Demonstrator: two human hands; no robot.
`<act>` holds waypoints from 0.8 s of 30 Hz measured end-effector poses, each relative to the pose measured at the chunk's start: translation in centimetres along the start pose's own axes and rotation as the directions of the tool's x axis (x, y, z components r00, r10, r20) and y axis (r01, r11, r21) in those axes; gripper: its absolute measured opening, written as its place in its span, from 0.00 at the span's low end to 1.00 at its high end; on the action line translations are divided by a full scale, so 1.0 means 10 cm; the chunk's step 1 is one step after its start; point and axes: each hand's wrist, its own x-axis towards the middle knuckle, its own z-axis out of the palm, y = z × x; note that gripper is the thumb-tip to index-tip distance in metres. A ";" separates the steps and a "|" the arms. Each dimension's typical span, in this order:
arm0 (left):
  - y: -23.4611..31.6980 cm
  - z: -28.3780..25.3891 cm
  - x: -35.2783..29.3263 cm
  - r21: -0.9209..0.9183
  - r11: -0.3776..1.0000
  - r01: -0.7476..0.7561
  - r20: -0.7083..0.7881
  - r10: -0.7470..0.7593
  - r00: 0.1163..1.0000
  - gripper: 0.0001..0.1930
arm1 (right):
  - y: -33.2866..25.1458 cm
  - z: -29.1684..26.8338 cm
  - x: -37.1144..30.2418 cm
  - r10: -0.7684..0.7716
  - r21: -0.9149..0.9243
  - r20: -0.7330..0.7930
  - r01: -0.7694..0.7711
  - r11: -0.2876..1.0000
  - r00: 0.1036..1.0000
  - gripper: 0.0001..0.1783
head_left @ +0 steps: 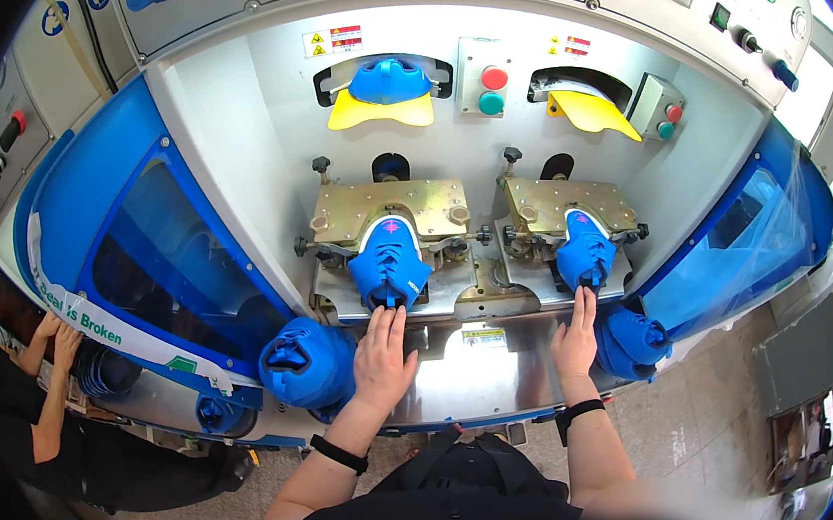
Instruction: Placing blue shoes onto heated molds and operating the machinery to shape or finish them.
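Two blue lace-up shoes rest toe-first in the machine's twin brass-coloured clamping fixtures. At the heel of the left shoe (388,265), the straight fingertips of my left hand (384,365) touch the collar. My right hand (576,344) likewise has its fingers stretched out against the heel of the right shoe (586,253). Both hands are open and grip nothing. The metal plates of the left fixture (382,199) and the right fixture (568,199) cover part of the toes. Beside my left wrist stand blue shoes (302,359); more blue shoes (634,341) sit right of my right hand.
Above, a blue shoe part (391,81) lies over a yellow pad; a second yellow pad (596,115) is bare. Button boxes (483,78) are on the back wall. Blue window panels (176,257) flank the opening. At the far left, a co-worker's hands (58,338) are near dark items.
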 end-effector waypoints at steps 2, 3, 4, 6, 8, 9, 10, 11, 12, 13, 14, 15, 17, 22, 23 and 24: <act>0.00 0.00 0.00 0.002 1.000 -0.002 0.004 0.002 1.000 0.43 | -0.01 0.00 0.00 0.011 0.000 0.004 -0.011 1.000 1.000 0.44; 0.00 0.00 0.00 0.004 1.000 -0.002 0.008 0.002 1.000 0.43 | -0.01 0.00 0.00 0.021 -0.001 0.009 -0.021 1.000 1.000 0.44; 0.00 0.00 0.00 0.004 1.000 -0.003 0.008 0.003 1.000 0.43 | -0.01 0.00 0.00 0.021 0.000 0.008 -0.021 1.000 1.000 0.44; 0.00 0.01 0.01 0.004 1.000 -0.002 0.010 0.002 1.000 0.43 | -0.02 0.00 0.00 0.032 -0.006 0.010 -0.032 0.999 0.999 0.44; 0.00 0.01 0.01 0.005 1.000 -0.004 0.011 0.004 1.000 0.43 | -0.02 -0.01 -0.01 0.037 -0.006 0.012 -0.036 0.999 0.999 0.44; 0.00 0.00 0.00 0.008 1.000 -0.004 0.012 0.004 1.000 0.43 | -0.03 -0.01 0.00 0.039 -0.005 0.014 -0.039 0.999 0.999 0.45; -0.01 0.00 0.00 0.009 1.000 -0.001 0.012 0.001 1.000 0.43 | -0.04 -0.01 0.00 0.037 -0.004 0.016 -0.037 0.999 0.999 0.45; -0.01 -0.01 -0.01 0.006 1.000 0.005 0.019 -0.006 1.000 0.43 | -0.06 0.00 0.00 0.045 0.001 0.025 -0.045 0.999 0.999 0.45; -0.01 -0.03 -0.02 0.005 1.000 0.016 0.025 -0.016 1.000 0.43 | -0.08 0.01 0.00 0.049 0.008 0.037 -0.049 0.999 0.998 0.45; -0.01 -0.06 -0.02 0.009 1.000 0.029 0.025 -0.029 0.999 0.43 | -0.08 0.02 0.00 0.040 0.012 0.046 -0.040 0.999 0.998 0.45; 0.00 -0.08 -0.01 -0.009 1.000 0.016 0.024 -0.016 1.000 0.43 | -0.07 0.02 0.00 0.030 0.011 0.021 -0.031 0.999 0.999 0.45; 0.02 -0.13 0.00 -0.025 1.000 0.007 0.024 -0.006 1.000 0.42 | -0.07 0.03 0.00 0.019 0.012 -0.001 -0.019 1.000 1.000 0.45; 0.10 -0.35 -0.02 -0.092 0.996 0.013 -0.019 -0.015 1.000 0.35 | -0.08 0.01 -0.02 0.052 0.035 0.027 -0.053 0.998 0.998 0.44; 0.12 -1.18 -0.19 -0.051 0.998 -0.047 -0.369 0.025 0.929 0.22 | -0.06 0.08 -0.31 -0.037 0.057 -0.022 0.038 0.998 0.999 0.39; 0.06 -1.33 -0.22 0.003 1.000 -0.016 -0.408 0.016 0.913 0.23 | -0.05 0.14 -0.45 -0.087 0.040 0.007 0.086 0.995 0.996 0.35; -0.02 -1.45 -0.22 0.045 0.998 0.042 -0.421 -0.020 0.907 0.24 | -0.04 0.22 -0.60 -0.081 0.034 0.010 0.081 0.996 0.997 0.35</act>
